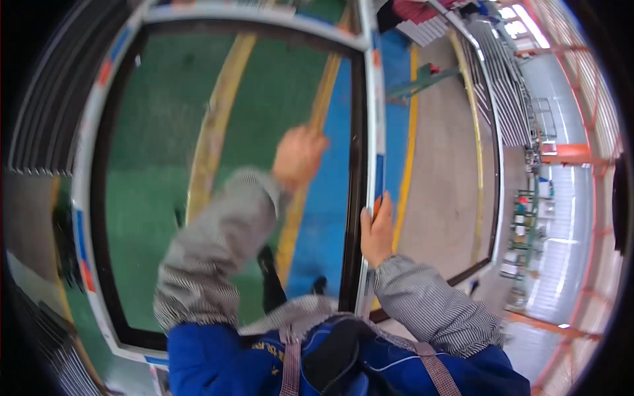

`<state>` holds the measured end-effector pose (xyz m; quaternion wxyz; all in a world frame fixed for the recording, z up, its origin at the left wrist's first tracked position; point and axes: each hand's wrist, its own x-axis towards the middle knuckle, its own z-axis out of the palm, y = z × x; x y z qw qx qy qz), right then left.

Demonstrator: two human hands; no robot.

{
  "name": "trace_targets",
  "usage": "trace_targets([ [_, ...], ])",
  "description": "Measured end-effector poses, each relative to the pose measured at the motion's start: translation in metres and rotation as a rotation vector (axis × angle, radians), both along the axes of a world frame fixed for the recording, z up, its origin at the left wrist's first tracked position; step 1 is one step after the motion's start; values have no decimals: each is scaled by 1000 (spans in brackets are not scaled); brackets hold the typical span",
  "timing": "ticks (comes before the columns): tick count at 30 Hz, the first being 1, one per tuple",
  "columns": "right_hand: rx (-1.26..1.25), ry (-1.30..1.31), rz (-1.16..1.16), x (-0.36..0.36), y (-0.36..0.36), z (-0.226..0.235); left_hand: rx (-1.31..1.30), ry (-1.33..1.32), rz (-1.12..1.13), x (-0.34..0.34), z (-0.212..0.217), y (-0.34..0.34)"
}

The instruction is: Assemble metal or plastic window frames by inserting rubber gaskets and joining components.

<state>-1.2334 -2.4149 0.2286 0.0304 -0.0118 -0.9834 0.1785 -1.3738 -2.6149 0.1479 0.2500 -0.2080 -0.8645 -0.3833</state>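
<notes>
A large white window frame (374, 99) with a black inner seal stands upright in front of me, its glass showing the green, yellow and blue floor behind. My right hand (377, 231) grips the frame's right upright, fingers wrapped round its edge. My left hand (298, 157) is raised in front of the pane, blurred, with fingers curled in a loose fist and nothing visibly in it. Both arms wear grey striped sleeves over blue overalls.
A second dark-edged frame or pane (490, 198) leans to the right. Stacked profiles (508, 92) lie on racks at the upper right, by orange railings (594, 158). More grey profiles (39, 132) are stacked at the left.
</notes>
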Motion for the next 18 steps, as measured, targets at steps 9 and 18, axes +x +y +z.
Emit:
trace_targets([
  [9,-267,2,-40,10,-1,-3,-86,-121,-244,131,132,61],
  [18,-347,94,-93,88,104,-29,-275,-342,-283,286,161,120],
])
